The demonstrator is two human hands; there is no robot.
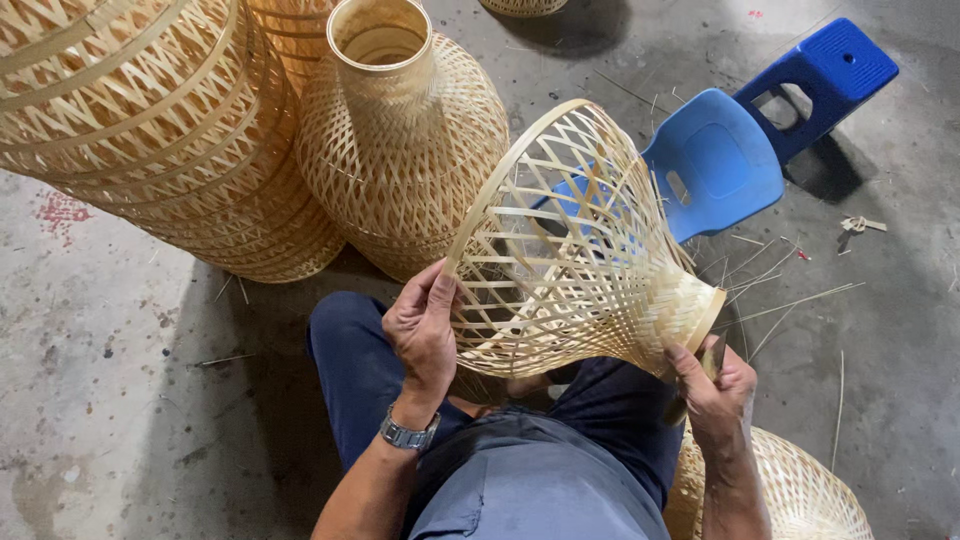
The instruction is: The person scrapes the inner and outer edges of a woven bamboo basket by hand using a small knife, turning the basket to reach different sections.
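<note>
Far left, a large woven bamboo shade [150, 130] lies on the concrete floor [90, 380], and beside it stands a bottle-shaped bamboo shade [400, 150] with an open neck. The left hand [422, 330], a metal watch [408, 436] on its wrist, is closed over the wide rim of the unfinished bamboo lampshade [570, 250], which lies tilted across the person's lap. The right hand [712, 388] is curled shut around a small blade-like tool [712, 358] at the shade's narrow neck. Behind lies a tipped blue plastic stool [760, 130]. Another woven shade [800, 490] sits lower right.
</note>
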